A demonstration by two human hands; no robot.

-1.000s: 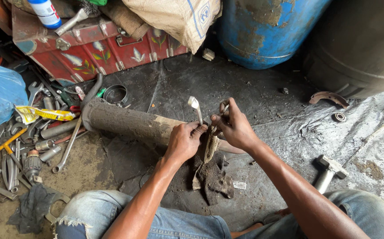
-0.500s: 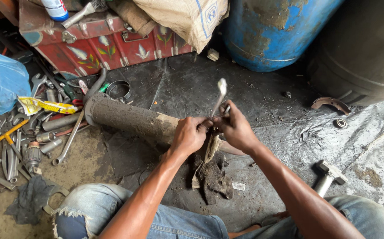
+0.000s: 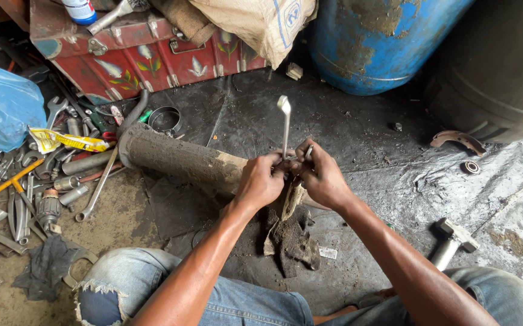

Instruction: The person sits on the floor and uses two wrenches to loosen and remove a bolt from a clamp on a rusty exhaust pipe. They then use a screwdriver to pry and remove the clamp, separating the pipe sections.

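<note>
Left hand (image 3: 260,181) and right hand (image 3: 322,176) grip a wrench (image 3: 285,124) at its base, shaft upright above both fists. Muddy cylinder (image 3: 180,160) lies just left of the grip.

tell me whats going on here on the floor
A person sits on a workshop floor, both hands at a dirty metal part beside a mud-caked cylinder. The left hand and right hand meet around a wrench that stands upright between them. Loose tools lie to the left, a hammer to the right, a blue drum behind.
</note>
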